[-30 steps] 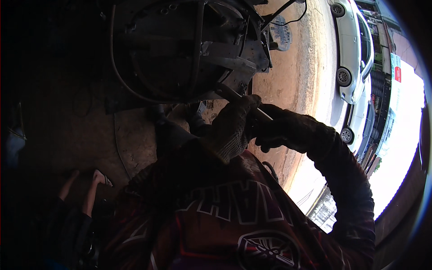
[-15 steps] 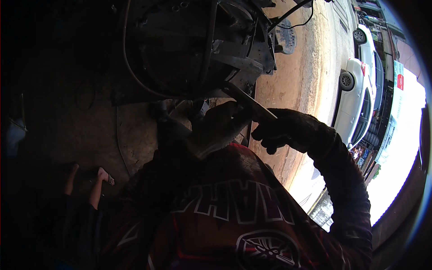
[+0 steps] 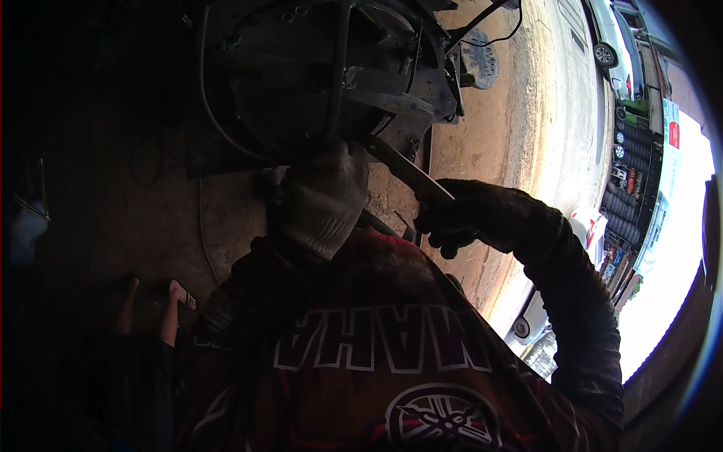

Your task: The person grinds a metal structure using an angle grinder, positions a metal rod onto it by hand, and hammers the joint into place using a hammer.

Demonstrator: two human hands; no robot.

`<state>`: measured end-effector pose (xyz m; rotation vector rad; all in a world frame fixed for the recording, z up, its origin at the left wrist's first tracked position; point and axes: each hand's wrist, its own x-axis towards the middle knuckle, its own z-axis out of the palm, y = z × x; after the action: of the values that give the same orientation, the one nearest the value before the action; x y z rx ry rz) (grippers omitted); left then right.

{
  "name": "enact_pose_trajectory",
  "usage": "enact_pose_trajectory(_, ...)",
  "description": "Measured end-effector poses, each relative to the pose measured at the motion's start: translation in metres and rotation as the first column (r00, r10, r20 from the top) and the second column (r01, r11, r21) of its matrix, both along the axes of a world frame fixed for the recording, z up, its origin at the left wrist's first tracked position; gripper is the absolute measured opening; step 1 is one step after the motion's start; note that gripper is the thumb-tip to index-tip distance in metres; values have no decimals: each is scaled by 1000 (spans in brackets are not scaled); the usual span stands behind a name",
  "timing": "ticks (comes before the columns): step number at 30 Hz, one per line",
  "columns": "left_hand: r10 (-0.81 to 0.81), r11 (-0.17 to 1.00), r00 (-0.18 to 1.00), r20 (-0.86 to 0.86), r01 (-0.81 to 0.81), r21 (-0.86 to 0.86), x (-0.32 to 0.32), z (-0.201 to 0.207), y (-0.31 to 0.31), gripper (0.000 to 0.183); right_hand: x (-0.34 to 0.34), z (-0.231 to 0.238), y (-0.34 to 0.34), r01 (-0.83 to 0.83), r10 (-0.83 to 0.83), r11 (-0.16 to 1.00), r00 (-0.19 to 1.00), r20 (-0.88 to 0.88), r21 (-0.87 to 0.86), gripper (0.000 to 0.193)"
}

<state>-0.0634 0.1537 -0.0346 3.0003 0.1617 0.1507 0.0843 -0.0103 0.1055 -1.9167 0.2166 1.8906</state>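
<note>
My right hand [image 3: 482,215], in a dark work glove, is closed around the near end of a flat metal bar [image 3: 413,175]. The bar slants up and left, and its far tip meets the lower edge of a dark round metal frame [image 3: 271,154]. Against that same edge, to the left of the bar, is my left hand [image 3: 320,203], in a paler glove. Its back shows and its fingers curl inward at the foot of an upright metal rod [image 3: 339,75]. Whatever those fingers hold is hidden in shadow.
A metal bracket [image 3: 392,102] juts from the frame's right side. Beyond it lie a dark footrest-like plate [image 3: 480,60] and a thin cable. A person's sandaled foot [image 3: 183,294] is at lower left, near a cord on the floor. White cars [image 3: 614,49] are on the road at right.
My left hand has moved left and up, from beside the bar to the frame's lower edge. My right hand keeps the bar almost in place. The cars outside have shifted.
</note>
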Motion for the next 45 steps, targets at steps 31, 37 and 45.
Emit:
enact_pose_trajectory(31, 21, 986, 996, -85, -35, -163, 17, 10, -4, 14, 2, -10, 14, 100, -100, 991, 995, 2, -85, 30)
enact_pose_trajectory(37, 9, 934, 1000, 15, -3, -358, 1, -4, 9, 21, 4, -8, 17, -12, 17, 994, 999, 45, -109, 29)
enact_pose_trajectory(45, 273, 925, 841, 467, -96, -369, -31, -19, 19, 60, 7, -11, 9, -64, 67, 997, 996, 63, -42, 33)
